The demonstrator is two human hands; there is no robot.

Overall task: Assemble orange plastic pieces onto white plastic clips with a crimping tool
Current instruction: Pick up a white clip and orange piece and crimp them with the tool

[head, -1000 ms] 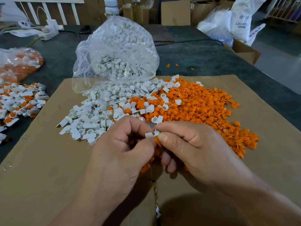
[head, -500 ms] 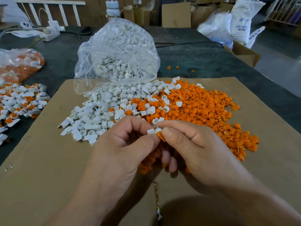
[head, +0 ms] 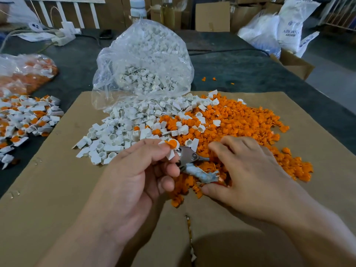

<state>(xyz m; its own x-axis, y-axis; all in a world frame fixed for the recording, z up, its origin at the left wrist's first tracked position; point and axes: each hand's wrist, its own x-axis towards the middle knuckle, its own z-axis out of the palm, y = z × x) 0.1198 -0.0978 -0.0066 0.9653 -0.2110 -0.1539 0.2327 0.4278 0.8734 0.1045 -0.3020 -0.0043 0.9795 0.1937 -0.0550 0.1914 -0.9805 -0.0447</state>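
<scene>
The fingers of our left hand (head: 142,170) pinch a small white plastic clip (head: 170,155) capped with a round orange plastic piece (head: 172,143). We judge it is held above the brown cardboard sheet (head: 57,189) to meet the metal crimping tool (head: 189,156) just beside it. Our right hand (head: 248,170) arches over its pale handles; whether those fingers grip, we cannot tell.

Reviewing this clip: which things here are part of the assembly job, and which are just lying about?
In the job: white clip in the left hand, crimping tool, right hand beside it, loose white clips, orange pieces, bag of clips, finished pile.
Lying about: bottles, power strip, cardboard boxes, white sacks.
</scene>
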